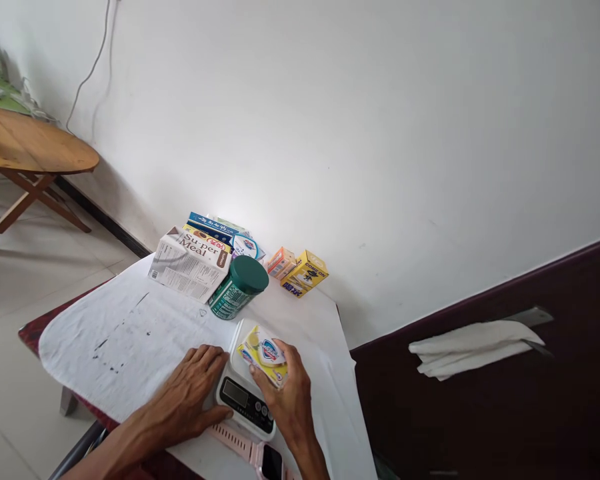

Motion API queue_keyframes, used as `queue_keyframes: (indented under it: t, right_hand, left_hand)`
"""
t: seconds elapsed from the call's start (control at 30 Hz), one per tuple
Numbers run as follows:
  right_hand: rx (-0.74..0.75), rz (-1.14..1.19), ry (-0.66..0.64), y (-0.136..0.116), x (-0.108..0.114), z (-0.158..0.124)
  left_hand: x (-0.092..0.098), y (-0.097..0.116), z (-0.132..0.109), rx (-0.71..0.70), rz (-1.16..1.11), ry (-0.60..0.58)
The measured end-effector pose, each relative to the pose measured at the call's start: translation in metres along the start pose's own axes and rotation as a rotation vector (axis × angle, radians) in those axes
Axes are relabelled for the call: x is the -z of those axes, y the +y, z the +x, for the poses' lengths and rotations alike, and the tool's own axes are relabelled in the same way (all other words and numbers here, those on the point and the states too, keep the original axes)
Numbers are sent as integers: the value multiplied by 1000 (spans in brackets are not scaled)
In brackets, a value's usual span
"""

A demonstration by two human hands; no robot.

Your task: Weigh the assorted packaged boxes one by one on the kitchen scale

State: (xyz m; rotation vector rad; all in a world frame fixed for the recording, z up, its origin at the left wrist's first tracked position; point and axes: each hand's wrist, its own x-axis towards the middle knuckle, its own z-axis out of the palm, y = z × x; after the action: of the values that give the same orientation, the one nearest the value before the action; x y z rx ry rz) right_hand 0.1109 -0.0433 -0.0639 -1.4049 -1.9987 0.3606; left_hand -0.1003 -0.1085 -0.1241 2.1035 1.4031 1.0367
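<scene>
My right hand [287, 397] grips a yellow and white soap box [263, 353] between thumb and fingers, over the plate of a white kitchen scale [240, 327]. Whether the box rests on the plate, I cannot tell. The scale's dark panel [245, 403] with its display and buttons faces me. Against the scale's left side lies my left hand [193, 387], open, thumb by the front corner and fingers stretched forward. A smartwatch with a pink strap [235, 443] lies just in front of the scale.
Behind the scale stand a green canister [237, 287], a white "Su-per Meal" carton [193, 263], a blue box [213, 225], an orange box [281, 262] and a yellow box [305, 273]. White cloth [120, 333] covers the table beside a wall. A wooden table [40, 143] stands far left.
</scene>
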Motion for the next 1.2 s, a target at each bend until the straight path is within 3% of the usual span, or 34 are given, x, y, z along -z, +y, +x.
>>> queue_keyframes:
  t: [0.13,0.4,0.57,0.7,0.87,1.0,1.1,1.2]
  right_hand:
    - [67,-81,-49,9,-3,-5]
    - [-106,-6,-91,16,57,1]
    - [-45,-52,-265,2,45,8]
    - [-53,-66,-331,-9,35,13]
    - [-115,-12,-379,-8,46,20]
    - [-257,67,-189,11,61,64]
    - [-278,-46,46,26,57,132]
    - [-303,-286,160,35,34,208]
  left_hand:
    - [4,3,1,-10,28,1]
    - [6,4,3,-8,48,-12]
    - [7,2,4,-5,58,-43]
    - [8,2,5,2,49,-48]
    - [5,0,5,17,27,-40]
    - [0,-2,3,40,20,-40]
    - [-4,-4,2,48,6,-24]
    - [-7,-6,2,38,3,-7]
